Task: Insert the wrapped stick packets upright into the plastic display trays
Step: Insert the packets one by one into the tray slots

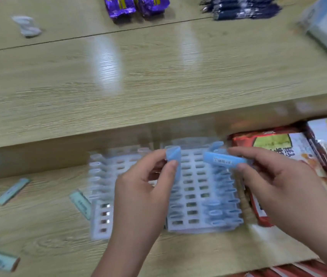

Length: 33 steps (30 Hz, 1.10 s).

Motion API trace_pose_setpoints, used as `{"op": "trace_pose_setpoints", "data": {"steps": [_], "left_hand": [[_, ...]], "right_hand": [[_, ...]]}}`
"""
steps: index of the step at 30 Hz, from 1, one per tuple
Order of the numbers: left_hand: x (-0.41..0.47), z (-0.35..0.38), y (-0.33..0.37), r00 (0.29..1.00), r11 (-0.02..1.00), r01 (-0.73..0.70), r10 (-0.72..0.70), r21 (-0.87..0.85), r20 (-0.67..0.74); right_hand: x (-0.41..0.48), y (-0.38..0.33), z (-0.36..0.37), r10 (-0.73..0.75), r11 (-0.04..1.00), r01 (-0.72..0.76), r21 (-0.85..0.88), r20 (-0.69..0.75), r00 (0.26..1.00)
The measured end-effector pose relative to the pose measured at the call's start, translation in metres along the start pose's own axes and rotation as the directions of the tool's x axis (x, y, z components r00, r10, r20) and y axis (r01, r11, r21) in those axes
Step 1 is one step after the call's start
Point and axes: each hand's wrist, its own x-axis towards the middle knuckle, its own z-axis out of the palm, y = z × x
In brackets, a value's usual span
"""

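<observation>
The left hand point(144, 188) pinches a blue packet point(173, 154) upright; the right hand point(278, 182) pinches a second packet point(223, 160) crosswise over the tray point(198, 226). Light, probably slick wrappers: grip mid-length.

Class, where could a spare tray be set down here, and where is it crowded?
Free: the upper shelf, between purple packs and its front edge. Crowded: the lower shelf, trays between loose packets and snack bags.
</observation>
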Motion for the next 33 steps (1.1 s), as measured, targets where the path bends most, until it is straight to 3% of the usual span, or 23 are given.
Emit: {"op": "trace_pose_setpoints", "data": {"steps": [2, 7, 12, 18, 24, 33], "left_hand": [[0.001, 0.010, 0.001, 0.999, 0.998, -0.040, 0.040, 0.044, -0.004], [0.004, 0.028, -0.003, 0.993, 0.977, -0.107, 0.096, 0.186, 0.064], [0.010, 0.035, -0.008, 0.978, 0.899, -0.207, 0.191, 0.385, 0.081], [0.006, 0.041, -0.014, 0.973, 0.867, -0.229, 0.187, 0.443, 0.138], [0.006, 0.040, -0.015, 0.948, 0.781, -0.317, 0.259, 0.539, 0.183], [-0.001, 0.042, -0.025, 0.912, 0.615, -0.409, 0.306, 0.674, 0.275]], "right_hand": [[0.000, 0.008, -0.003, -0.100, 0.988, 0.107, -0.110, 0.068, 0.993], [-0.002, 0.018, -0.002, -0.267, 0.950, 0.279, -0.144, 0.095, 0.959], [0.001, 0.018, 0.000, -0.328, 0.926, 0.337, -0.172, 0.080, 0.941], [0.000, 0.030, 0.016, -0.435, 0.875, 0.451, -0.175, 0.123, 0.892], [-0.006, 0.043, 0.021, -0.526, 0.799, 0.541, -0.261, 0.131, 0.840], [-0.005, 0.043, 0.028, -0.612, 0.730, 0.640, -0.238, 0.189, 0.768]]}}
